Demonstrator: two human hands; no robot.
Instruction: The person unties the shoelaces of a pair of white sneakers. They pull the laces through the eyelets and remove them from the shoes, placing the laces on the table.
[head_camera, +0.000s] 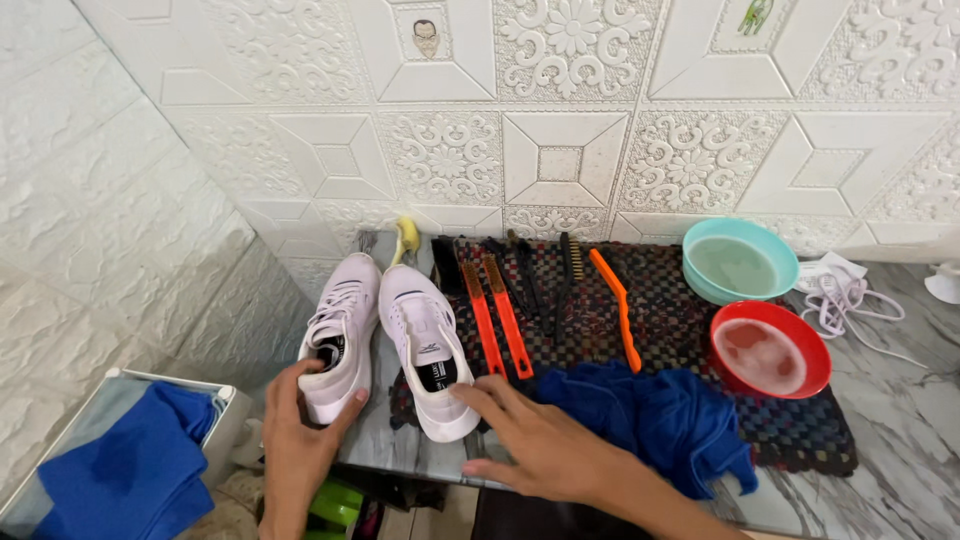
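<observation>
Now left hand (300, 430) fingers clasped on left sneaker's (340, 335) heel, right hand (545, 440) flat, fingers spread, beside right sneaker (428, 345).

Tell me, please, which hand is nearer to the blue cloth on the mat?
The right hand: it lies flat against the blue cloth, at its left edge. The left hand grips the far-left shoe, well away.
</observation>
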